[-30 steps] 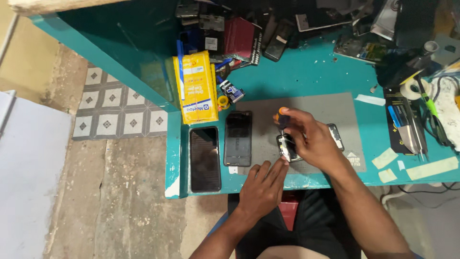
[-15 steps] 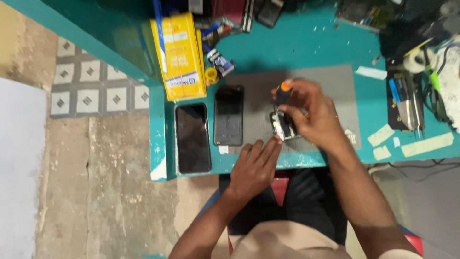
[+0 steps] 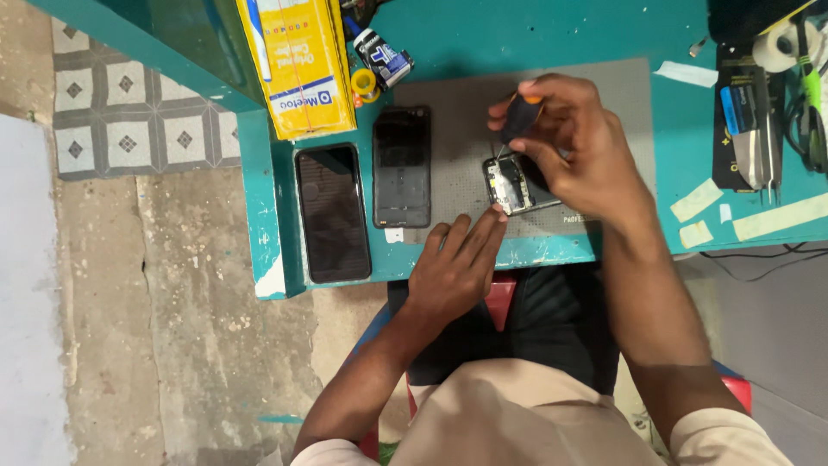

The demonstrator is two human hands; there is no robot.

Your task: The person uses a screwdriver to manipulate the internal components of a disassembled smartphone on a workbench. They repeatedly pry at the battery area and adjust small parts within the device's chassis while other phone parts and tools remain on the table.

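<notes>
Screwdriver [image 3: 520, 116], dark-handled with an orange cap, sits pinched in the fingers [image 3: 552, 129] of the right hand [image 3: 576, 151], its thin shaft pointing down at an opened phone [image 3: 511, 184]. That phone lies on a grey mat [image 3: 457, 155] near the front edge of the teal counter [image 3: 552, 39], circuit parts showing. Fingers of the left hand [image 3: 453, 267] are stretched out flat, grasping nothing, their tips pressing the mat right at the phone's lower corner. Left of the mat's middle lies a black phone frame [image 3: 402, 166], then a dark phone [image 3: 332, 212] beside it. A yellow box [image 3: 297, 65] lies farther back. Tape strips [image 3: 759, 216] and tools [image 3: 759, 129] sit to the right.
</notes>
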